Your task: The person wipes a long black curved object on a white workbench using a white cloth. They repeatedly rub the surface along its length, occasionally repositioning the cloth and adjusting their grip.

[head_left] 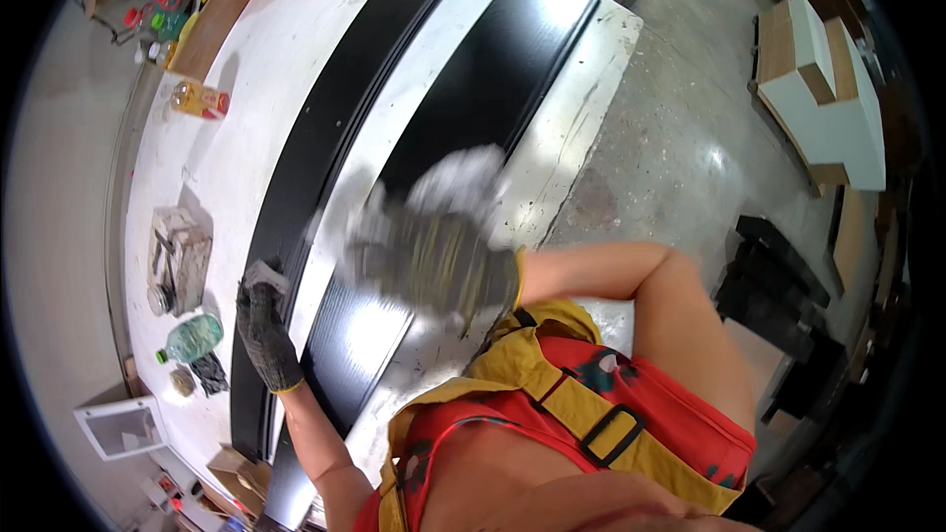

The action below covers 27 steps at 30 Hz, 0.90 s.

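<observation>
Two long black boards lie side by side on a white worktable point(258, 49). My left hand point(266, 335), in a dark knit glove with pale fingertips, presses on the left black board point(307, 148), its fingers curled at the grooved edge. Over the right black board point(483, 69) is my right hand point(434, 261), gloved too and smeared by motion. A crumpled white cloth point(461, 180) shows at its fingers, also blurred. Light glints off the right board's glossy grained face.
Along the table's left side stand a bottle of amber liquid point(200, 99), a dirty box with tools point(179, 261) and a green plastic bottle point(192, 338). A cardboard box point(207, 34) stands farther back. White cartons point(823, 89) and black pieces point(778, 305) sit on the concrete floor at right.
</observation>
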Motion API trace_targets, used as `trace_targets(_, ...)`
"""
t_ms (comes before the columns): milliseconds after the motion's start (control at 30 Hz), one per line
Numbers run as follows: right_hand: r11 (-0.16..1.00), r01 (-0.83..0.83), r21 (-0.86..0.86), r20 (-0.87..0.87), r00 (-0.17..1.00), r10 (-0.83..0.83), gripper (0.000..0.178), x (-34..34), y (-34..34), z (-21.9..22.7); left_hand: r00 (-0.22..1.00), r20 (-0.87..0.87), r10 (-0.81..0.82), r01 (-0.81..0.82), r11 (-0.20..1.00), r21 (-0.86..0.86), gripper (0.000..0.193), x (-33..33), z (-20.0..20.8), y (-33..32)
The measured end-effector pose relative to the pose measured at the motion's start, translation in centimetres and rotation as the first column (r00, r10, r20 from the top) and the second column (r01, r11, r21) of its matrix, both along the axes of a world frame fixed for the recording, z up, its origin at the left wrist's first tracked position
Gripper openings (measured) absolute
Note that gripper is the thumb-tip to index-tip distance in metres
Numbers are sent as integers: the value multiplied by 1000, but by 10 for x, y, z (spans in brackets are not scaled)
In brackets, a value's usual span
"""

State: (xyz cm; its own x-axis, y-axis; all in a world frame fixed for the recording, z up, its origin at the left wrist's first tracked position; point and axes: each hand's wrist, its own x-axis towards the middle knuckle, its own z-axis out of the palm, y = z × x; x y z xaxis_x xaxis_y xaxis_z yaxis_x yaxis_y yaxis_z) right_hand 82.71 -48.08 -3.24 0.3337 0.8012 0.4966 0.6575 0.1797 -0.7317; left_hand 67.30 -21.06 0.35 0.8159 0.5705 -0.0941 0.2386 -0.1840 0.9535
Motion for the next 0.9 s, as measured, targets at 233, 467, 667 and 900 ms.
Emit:
trace_targets(233, 937, 346, 39, 517, 796, -315, 64, 62, -35, -39, 999, 38, 27, -25, 998, -57, 43, -12, -4, 3)
trace_targets(467, 557, 771, 309, 262, 494, -829, 29, 350, -181, -45, 995, 71, -75, 86, 980, -177, 46, -13, -5, 8)
trace_targets(667, 240, 900, 364, 301, 130, -945, 30, 430, -205, -42, 996, 44, -77, 82, 989, -123, 47, 0, -2, 3)
trace_targets(900, 372, 914, 163, 314, 309, -898, 31, 193, -93, -81, 995, -28, -91, 93, 993, 75, 47, -3, -5, 4)
